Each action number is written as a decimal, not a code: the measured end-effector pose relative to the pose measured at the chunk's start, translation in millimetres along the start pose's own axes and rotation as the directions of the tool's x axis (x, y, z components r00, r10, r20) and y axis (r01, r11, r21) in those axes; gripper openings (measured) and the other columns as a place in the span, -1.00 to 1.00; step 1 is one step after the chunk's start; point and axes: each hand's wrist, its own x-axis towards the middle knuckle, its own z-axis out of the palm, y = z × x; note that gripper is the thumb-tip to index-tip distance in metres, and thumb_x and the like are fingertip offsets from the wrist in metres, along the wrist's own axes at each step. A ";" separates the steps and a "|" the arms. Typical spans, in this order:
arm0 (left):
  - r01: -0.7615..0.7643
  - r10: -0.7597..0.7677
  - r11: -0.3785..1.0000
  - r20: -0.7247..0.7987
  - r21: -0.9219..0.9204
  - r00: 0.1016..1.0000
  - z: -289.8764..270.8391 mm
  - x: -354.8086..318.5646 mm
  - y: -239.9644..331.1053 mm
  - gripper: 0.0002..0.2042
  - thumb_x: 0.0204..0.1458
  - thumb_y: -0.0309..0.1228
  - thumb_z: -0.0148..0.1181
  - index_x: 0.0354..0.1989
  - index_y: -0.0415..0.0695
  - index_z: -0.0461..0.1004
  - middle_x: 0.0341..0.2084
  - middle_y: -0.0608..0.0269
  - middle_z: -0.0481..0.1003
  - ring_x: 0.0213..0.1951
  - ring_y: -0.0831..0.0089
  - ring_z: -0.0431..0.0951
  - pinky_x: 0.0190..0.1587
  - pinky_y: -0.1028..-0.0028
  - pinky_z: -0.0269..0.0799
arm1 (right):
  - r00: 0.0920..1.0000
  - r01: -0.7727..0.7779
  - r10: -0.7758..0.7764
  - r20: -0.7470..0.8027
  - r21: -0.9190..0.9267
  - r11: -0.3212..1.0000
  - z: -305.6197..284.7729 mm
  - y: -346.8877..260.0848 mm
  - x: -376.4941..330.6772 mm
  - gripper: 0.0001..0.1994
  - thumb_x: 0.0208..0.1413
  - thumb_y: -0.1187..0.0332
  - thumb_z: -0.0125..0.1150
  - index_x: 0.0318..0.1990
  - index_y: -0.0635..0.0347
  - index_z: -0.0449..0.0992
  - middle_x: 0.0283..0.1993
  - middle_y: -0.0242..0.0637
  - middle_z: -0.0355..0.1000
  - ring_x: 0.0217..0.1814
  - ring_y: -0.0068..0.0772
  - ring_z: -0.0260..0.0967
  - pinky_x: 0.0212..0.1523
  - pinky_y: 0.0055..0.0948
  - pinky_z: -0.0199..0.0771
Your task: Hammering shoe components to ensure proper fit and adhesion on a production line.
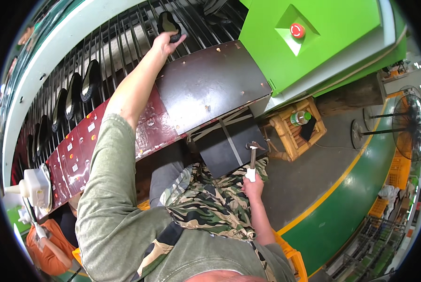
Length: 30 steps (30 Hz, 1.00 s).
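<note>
Gripping a dark shoe (167, 23) by its near end, the left hand (165, 43) reaches out over a rack of metal rods (121, 40), its thumb at the right side of the shoe. Whether the shoe also touches the rods, I cannot tell. The right hand (253, 188) is closed around the white lower part of a hammer (253, 157), whose head points away from the body, above or against a black box (224, 143); the contact is unclear. More dark shoes (92, 81) stand in a row on the rack, to the left of the reaching arm. Along the rack's near side run a maroon ledge (78, 141) and a dark board (210, 84). At the upper right is a green machine cover (330, 44) with 1 red button (297, 31). Below it, a bottle (300, 118) with a green cap lies on a bamboo stool (290, 149).
</note>
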 end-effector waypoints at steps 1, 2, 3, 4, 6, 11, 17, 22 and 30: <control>0.069 -0.069 0.998 -0.009 0.013 0.998 1.9 -14.4 -3.5 -0.78 0.14 -0.71 0.09 -0.04 -0.36 0.36 0.01 -0.11 0.41 0.04 -0.06 0.48 0.07 -0.14 0.61 | 1.000 -0.001 0.001 -0.005 0.002 1.000 -1.6 3.8 -0.7 -0.85 0.08 0.42 0.28 -0.25 0.24 0.45 -0.56 -0.33 0.43 -0.71 -0.52 0.36 -0.76 -0.46 0.28; 0.019 -0.020 0.999 0.029 0.032 0.999 -1.2 -32.9 -10.6 -0.80 0.10 -0.72 0.11 -0.10 -0.46 0.33 -0.08 -0.19 0.43 0.02 -0.12 0.49 0.06 -0.07 0.63 | 1.000 0.001 -0.001 -0.015 0.005 1.000 -2.3 7.1 0.5 -0.85 0.08 0.42 0.28 -0.25 0.24 0.45 -0.56 -0.33 0.43 -0.71 -0.52 0.36 -0.76 -0.46 0.28; 0.018 -0.019 0.999 0.028 0.031 0.999 -8.0 -53.9 -6.3 -0.80 0.10 -0.72 0.11 -0.10 -0.46 0.33 -0.08 -0.19 0.43 0.02 -0.12 0.49 0.06 -0.07 0.63 | 1.000 0.001 -0.001 -0.015 0.014 1.000 -1.5 8.7 0.2 -0.85 0.08 0.42 0.28 -0.25 0.24 0.45 -0.56 -0.34 0.43 -0.71 -0.52 0.36 -0.75 -0.45 0.28; 0.040 -0.045 0.998 0.119 0.045 0.992 -17.2 -73.5 -1.7 -0.78 0.10 -0.72 0.11 -0.09 -0.47 0.32 -0.07 -0.20 0.43 0.03 -0.10 0.50 0.05 -0.03 0.64 | 1.000 -0.004 0.004 -0.014 0.024 1.000 -0.6 8.4 -3.6 -0.85 0.08 0.42 0.28 -0.25 0.24 0.45 -0.56 -0.34 0.43 -0.70 -0.51 0.35 -0.74 -0.44 0.28; 0.066 -0.086 0.992 0.204 0.103 0.975 -30.6 -126.0 6.0 -0.71 0.08 -0.71 0.12 -0.02 -0.49 0.32 -0.03 -0.25 0.45 0.00 -0.04 0.54 0.00 0.16 0.66 | 1.000 -0.005 0.005 -0.007 0.012 1.000 -0.2 6.9 -6.6 -0.86 0.08 0.42 0.26 -0.25 0.24 0.46 -0.56 -0.34 0.42 -0.70 -0.50 0.35 -0.74 -0.43 0.29; -0.018 -0.177 0.954 0.610 0.299 0.773 -35.6 -262.1 23.0 -0.45 0.05 -0.62 0.17 0.26 -0.45 0.22 0.12 -0.27 0.42 0.02 0.08 0.58 0.01 0.31 0.62 | 1.000 -0.002 0.002 -0.001 0.025 1.000 -2.2 22.3 -3.4 -0.83 0.06 0.39 0.29 -0.19 0.17 0.55 -0.46 -0.30 0.52 -0.65 -0.43 0.43 -0.63 -0.36 0.46; -0.243 -0.024 0.903 0.608 0.354 0.794 -76.3 -385.3 -24.2 -0.38 -0.14 -0.49 0.36 0.17 -0.38 0.33 -0.07 -0.11 0.55 -0.14 -0.01 0.65 -0.15 0.20 0.66 | 0.997 0.064 -0.069 -0.032 -0.144 0.987 -5.0 11.1 2.0 -0.81 0.03 0.35 0.31 -0.23 0.24 0.55 -0.46 -0.23 0.55 -0.62 -0.37 0.50 -0.54 -0.34 0.50; -0.092 -0.197 0.841 0.461 0.533 0.865 -94.1 -420.8 -50.0 -0.45 -0.11 -0.53 0.31 0.14 -0.34 0.35 -0.16 -0.10 0.58 -0.36 0.07 0.67 -0.35 0.26 0.69 | 0.998 0.057 -0.061 -0.030 -0.139 0.989 -7.5 11.0 0.1 -0.78 0.01 0.34 0.29 -0.22 0.25 0.55 -0.44 -0.17 0.57 -0.61 -0.32 0.52 -0.49 -0.30 0.52; -0.105 -0.388 0.406 0.275 0.908 0.880 -99.9 -403.1 -102.2 -0.59 -0.11 -0.52 0.26 -0.01 -0.31 0.47 -0.30 0.12 0.59 -0.45 0.39 0.61 -0.50 0.46 0.59 | 0.996 0.079 -0.084 -0.033 -0.138 0.987 -9.9 12.2 -9.7 -0.76 0.04 0.35 0.30 -0.13 0.23 0.56 -0.46 -0.26 0.55 -0.63 -0.40 0.50 -0.53 -0.36 0.53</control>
